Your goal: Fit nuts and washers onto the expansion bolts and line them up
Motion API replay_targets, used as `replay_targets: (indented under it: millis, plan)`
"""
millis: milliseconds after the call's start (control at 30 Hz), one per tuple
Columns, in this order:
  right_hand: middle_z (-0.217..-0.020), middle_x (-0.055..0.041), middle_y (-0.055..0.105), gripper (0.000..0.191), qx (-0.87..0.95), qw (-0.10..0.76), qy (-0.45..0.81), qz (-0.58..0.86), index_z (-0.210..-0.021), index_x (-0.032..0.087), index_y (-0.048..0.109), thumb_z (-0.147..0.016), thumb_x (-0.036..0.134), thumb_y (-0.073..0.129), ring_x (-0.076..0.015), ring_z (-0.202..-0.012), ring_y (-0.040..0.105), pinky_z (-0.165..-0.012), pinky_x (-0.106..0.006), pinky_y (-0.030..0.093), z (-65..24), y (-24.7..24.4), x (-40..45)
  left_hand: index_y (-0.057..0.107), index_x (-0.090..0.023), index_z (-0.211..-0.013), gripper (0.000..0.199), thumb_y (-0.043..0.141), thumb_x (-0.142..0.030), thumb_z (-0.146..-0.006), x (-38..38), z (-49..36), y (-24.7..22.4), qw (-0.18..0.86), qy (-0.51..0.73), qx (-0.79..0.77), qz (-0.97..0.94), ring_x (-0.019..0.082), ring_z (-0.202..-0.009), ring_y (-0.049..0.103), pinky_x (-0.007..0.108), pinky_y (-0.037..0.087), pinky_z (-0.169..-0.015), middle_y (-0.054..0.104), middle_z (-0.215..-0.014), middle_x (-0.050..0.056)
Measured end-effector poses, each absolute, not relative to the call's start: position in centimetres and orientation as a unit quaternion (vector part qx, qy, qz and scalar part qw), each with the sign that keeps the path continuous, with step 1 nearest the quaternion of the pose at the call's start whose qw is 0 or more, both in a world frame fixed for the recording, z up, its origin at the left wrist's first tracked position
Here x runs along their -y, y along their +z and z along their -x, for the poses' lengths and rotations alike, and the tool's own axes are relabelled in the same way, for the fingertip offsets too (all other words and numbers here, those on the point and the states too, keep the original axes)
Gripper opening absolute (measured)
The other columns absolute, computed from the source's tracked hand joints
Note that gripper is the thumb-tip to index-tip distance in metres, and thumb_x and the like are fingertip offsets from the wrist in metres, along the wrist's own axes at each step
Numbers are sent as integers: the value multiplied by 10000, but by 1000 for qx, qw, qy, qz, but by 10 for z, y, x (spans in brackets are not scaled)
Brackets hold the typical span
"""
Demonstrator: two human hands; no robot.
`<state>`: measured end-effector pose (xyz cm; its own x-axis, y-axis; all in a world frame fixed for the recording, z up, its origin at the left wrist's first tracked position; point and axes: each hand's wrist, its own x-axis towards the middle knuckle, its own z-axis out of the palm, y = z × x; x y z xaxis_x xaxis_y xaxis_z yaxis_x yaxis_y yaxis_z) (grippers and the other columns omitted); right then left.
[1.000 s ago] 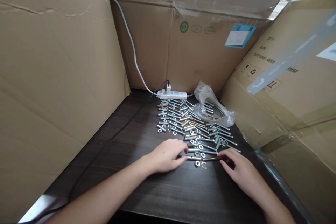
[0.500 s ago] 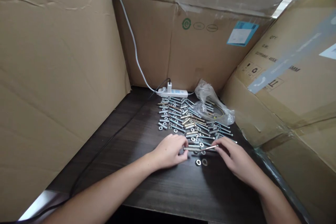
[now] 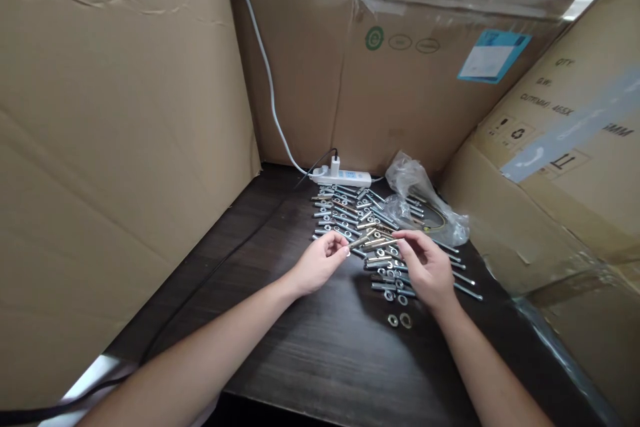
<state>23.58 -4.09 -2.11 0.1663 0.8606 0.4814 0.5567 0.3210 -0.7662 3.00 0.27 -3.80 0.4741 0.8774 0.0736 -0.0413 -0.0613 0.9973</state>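
Observation:
My left hand (image 3: 323, 261) pinches a short metal sleeve (image 3: 358, 242) by its left end, above the rows of hardware. Across from it, my right hand (image 3: 425, 267) has thumb and fingers closed on a thin metal bolt (image 3: 384, 243) that points left toward the sleeve. Whether the two pieces touch is hard to tell. Beneath and behind both hands lie several bolts, sleeves and washers in rows. A nut (image 3: 393, 321) and a flat washer (image 3: 405, 320) lie side by side nearer the front of the dark table (image 3: 300, 353).
A white power strip (image 3: 345, 177) with a plug and cables stands behind the hardware. Beside it lies a clear plastic bag (image 3: 407, 177). Cardboard boxes (image 3: 300, 80) enclose the left, back and right. A black cable (image 3: 215, 271) crosses the table's left side.
Both hands have moved up, away from the table's front edge, with their metal pieces. The pieces now tilt differently. The camera view has shifted slightly.

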Motion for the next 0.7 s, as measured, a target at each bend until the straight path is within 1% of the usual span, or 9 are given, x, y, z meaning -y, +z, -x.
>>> replay_targets:
  millis: [167,267,433,567,700]
  plan:
    - [-919,-52,623,184,608,556,85,561,-1005,192,636,-866,266,541,-171,-772,593,-670,-299,480,-238,-23,48,488,-155,-829,164,554,-302,-798,-2,-30,-36,593,376,-338,-626,97,-671,433,224,367,-648,469,-760,-21]
    - [-908,-56,626,194,590,578,66,560,-1023,189,634,-866,254,540,-176,-770,596,-650,-300,477,-236,-22,51,495,-154,-830,142,550,-283,-804,-1,-30,-35,583,366,-338,-642,101,-683,436,222,368,-647,469,-761,-18]
    - [-890,-60,626,193,581,591,59,556,-1012,180,637,-862,256,542,-173,-750,594,-623,-294,476,-232,-22,53,497,-151,-847,141,545,-280,-816,0,-29,-34,582,358,-323,-655,102,-696,434,226,365,-655,468,-775,-17]
    - [-862,-58,613,205,562,603,75,561,-993,175,640,-855,296,549,-153,-682,568,-561,-273,456,-230,-19,53,491,-155,-851,154,551,-294,-819,1,-29,-33,588,361,-315,-652,102,-707,438,227,368,-670,468,-791,-16]
    - [-715,-13,554,242,520,624,149,564,-991,172,631,-849,350,551,-104,-535,472,-454,-228,383,-227,-19,50,478,-163,-857,162,555,-300,-817,5,-29,-28,588,370,-310,-649,98,-701,433,223,370,-665,462,-798,-19]
